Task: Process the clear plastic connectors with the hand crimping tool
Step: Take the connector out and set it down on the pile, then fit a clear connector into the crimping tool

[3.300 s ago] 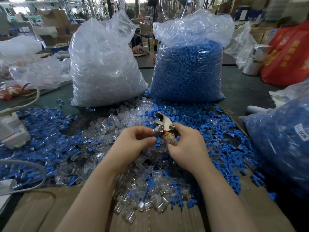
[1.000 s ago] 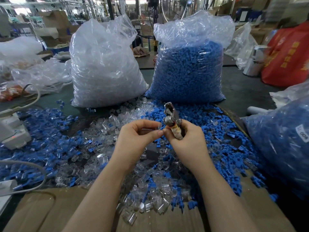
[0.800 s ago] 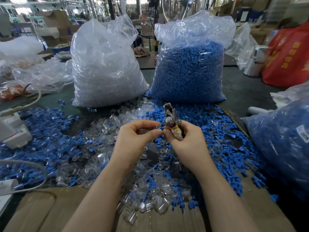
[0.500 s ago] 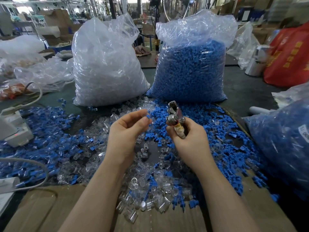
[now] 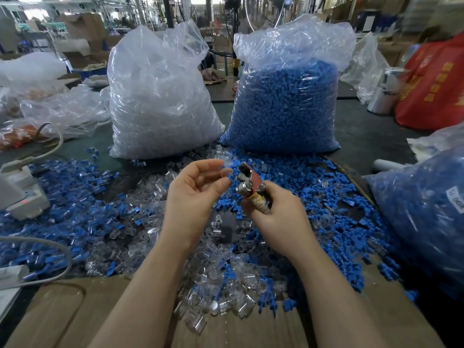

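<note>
Item: hand crimping tool [image 5: 248,183], gripped in right hand [image 5: 278,217], head pointing up and away. Left hand [image 5: 193,197] just left of the head, fingers loosely spread (whether it pinches anything, cannot tell). Clear plastic connectors [image 5: 221,280] heaped on the desk [image 5: 364,136], below both hands toward its near edge.

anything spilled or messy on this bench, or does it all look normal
Loose blue pieces and clear connectors lie mixed in one scattered heap over the bench, reaching the cardboard sheet, though two tall bags behind hold each kind apart. It looks like a working pile more than an accident. Nothing looks broken.
</note>
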Motion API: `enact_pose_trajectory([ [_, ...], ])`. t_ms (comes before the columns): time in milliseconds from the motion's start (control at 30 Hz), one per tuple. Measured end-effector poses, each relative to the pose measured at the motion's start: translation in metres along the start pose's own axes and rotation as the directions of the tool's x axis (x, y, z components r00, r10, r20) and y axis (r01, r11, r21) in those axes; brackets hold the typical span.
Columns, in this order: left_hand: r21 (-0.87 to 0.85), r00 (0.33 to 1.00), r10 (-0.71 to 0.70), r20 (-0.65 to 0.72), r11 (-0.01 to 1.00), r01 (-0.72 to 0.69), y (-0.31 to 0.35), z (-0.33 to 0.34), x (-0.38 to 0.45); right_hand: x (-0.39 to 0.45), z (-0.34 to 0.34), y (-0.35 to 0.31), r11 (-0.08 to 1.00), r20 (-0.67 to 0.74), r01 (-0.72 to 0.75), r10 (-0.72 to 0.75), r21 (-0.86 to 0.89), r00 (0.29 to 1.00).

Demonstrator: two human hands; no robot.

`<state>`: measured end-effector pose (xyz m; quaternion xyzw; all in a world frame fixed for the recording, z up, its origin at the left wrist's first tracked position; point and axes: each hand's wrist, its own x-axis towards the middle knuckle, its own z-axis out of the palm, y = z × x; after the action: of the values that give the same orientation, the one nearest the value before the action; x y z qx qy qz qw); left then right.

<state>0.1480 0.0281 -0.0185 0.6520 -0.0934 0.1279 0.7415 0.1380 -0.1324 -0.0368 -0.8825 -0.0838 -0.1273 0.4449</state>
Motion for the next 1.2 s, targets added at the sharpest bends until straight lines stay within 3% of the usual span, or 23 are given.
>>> enact_pose_trajectory([
  [733,-0.040,0.999,-0.009,0.037,0.999,0.011,0.003,0.003,-0.001,-0.002,-0.002,0.000,0.980,0.009,0.025,-0.024,-0.200,1.000],
  [933,-0.084,0.993,-0.115,0.007,0.990,0.116,0.002,-0.001,-0.001,-0.002,0.000,-0.001,0.967,0.003,0.051,-0.052,-0.250,0.999],
  [1000,-0.273,0.967,-0.250,-0.055,0.935,0.227,0.002,-0.010,0.005,-0.003,0.000,0.000,0.969,-0.037,0.049,-0.059,-0.240,0.998],
  [1067,-0.541,0.910,-0.402,-0.103,0.790,0.288,0.004,-0.027,0.012,-0.004,-0.001,0.000,0.976,-0.079,0.039,-0.058,-0.216,0.995],
  [1200,-0.863,0.783,-0.577,-0.232,0.494,0.108,0.005,-0.069,0.017,-0.004,-0.001,0.002,0.979,-0.095,0.041,-0.061,-0.202,0.994],
])
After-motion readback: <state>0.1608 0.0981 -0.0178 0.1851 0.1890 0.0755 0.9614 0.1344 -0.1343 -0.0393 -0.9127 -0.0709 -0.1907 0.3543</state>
